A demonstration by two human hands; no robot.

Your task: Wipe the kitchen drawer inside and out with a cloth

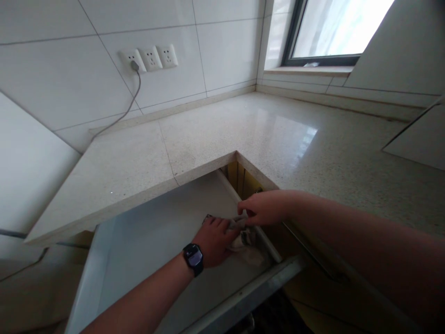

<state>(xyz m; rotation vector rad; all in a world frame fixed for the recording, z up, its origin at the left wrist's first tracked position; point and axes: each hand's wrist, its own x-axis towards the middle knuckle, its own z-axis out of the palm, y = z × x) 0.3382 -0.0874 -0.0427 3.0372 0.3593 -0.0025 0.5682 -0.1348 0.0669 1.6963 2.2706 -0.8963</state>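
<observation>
A crumpled light cloth (239,241) with some dark patches lies in the right front part of a pulled-out white drawer (149,241). My left hand (214,239), with a black watch (193,258) at the wrist, reaches in from below and closes over the cloth's left side. From the right, my right hand (262,208) comes across the drawer's side rail and pinches the upper part of the cloth. Its fingertips partly hide behind the fabric. Much of the cloth is covered by my hands.
A pale speckled countertop (208,125) forms an inner corner above the drawer. White wall sockets (151,59) hold a plug (135,66) with a grey cord running down to the counter. A dark-framed window (333,32) is at the upper right. A metal bar (309,250) runs below my right forearm.
</observation>
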